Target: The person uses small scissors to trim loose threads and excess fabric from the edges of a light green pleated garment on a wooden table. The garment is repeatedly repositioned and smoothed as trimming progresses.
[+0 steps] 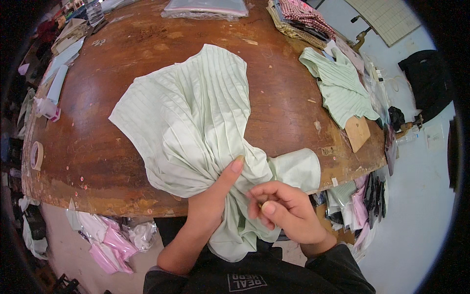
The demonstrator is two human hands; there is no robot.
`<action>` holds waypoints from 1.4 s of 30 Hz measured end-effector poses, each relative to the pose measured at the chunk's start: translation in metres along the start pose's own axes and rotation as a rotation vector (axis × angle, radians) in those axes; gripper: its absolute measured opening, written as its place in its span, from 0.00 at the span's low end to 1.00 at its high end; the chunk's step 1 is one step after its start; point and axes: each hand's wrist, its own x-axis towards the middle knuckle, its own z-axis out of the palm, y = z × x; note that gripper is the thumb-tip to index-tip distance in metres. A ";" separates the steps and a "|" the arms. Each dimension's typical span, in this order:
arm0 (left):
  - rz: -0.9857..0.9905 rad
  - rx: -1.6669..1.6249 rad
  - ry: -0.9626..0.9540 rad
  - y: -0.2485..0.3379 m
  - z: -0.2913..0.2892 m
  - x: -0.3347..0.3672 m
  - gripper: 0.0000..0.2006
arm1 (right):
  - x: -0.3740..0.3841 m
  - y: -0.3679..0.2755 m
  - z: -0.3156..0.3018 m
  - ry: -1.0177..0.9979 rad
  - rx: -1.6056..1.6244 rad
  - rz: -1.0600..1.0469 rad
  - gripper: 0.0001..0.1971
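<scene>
A pale green pleated garment [196,108] lies spread over the near half of the brown wooden table, its lower part bunched and hanging off the front edge. My left hand [213,198] is wrapped round the gathered cloth, thumb on top. Just right of it, my right hand [289,210] is closed with thumb and fingertips together beside the bunched folds. Something small and dark shows between those fingertips, too small to name. A smooth, rounded piece of the same cloth sticks out to the right beyond my right hand.
Another pale green pleated garment [338,85] lies at the table's right side, by a wooden board [358,133]. Folded checked clothes [306,19] are stacked at the back right. A tape roll [36,156] and a white bottle [47,109] sit at the left. Pink bagged garments [111,245] lie below.
</scene>
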 end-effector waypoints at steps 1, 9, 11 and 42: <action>0.020 0.008 -0.007 0.000 0.001 -0.001 0.23 | -0.001 -0.002 0.001 -0.042 0.109 0.056 0.15; -0.040 -0.007 -0.033 0.002 0.002 -0.004 0.19 | 0.013 0.012 -0.008 0.075 0.129 0.008 0.15; -0.034 0.003 -0.037 0.001 0.001 -0.004 0.19 | 0.014 0.012 -0.010 0.077 0.144 0.008 0.15; 0.025 0.087 -0.039 -0.009 0.002 -0.002 0.16 | 0.015 0.015 -0.001 0.273 -0.051 -0.098 0.09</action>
